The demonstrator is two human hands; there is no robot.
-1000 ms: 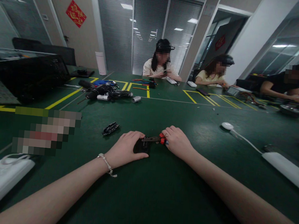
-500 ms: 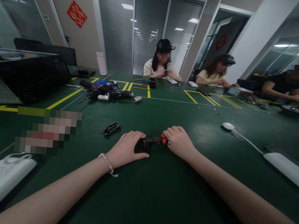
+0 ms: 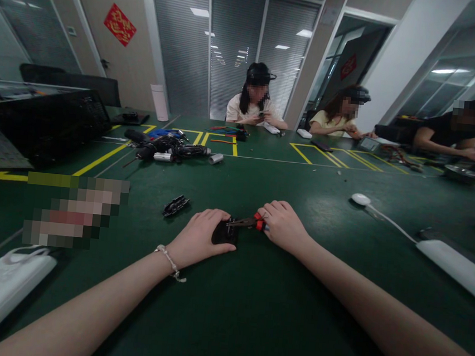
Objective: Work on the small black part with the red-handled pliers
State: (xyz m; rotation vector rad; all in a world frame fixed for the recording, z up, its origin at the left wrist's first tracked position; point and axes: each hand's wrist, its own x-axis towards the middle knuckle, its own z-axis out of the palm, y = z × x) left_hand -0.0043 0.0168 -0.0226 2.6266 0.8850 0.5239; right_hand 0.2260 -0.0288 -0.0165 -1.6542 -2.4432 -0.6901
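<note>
On the green tabletop, my left hand [image 3: 201, 233] grips a small flat black part [image 3: 226, 234] along its left side, thumb at the near edge and fingers at the far edge. My right hand [image 3: 282, 225] is closed round the red handles of needle-nose pliers [image 3: 244, 222]. The pliers' jaws point left and lie over the top of the black part; whether they pinch anything is too small to tell. Left of my left hand lies another black piece [image 3: 176, 205] with a ridged, open-looking shape.
Farther back sits a pile of black cables and tools [image 3: 169, 146] with a silver cylinder [image 3: 216, 158]. White power strips [image 3: 4, 284] flank both forearms; a white mouse-like device [image 3: 360, 199] lies right. A large black case [image 3: 53, 126] stands left. Several people work across the table.
Both hands, the black part and the pliers keep almost the same position. The whole view has shifted very slightly.
</note>
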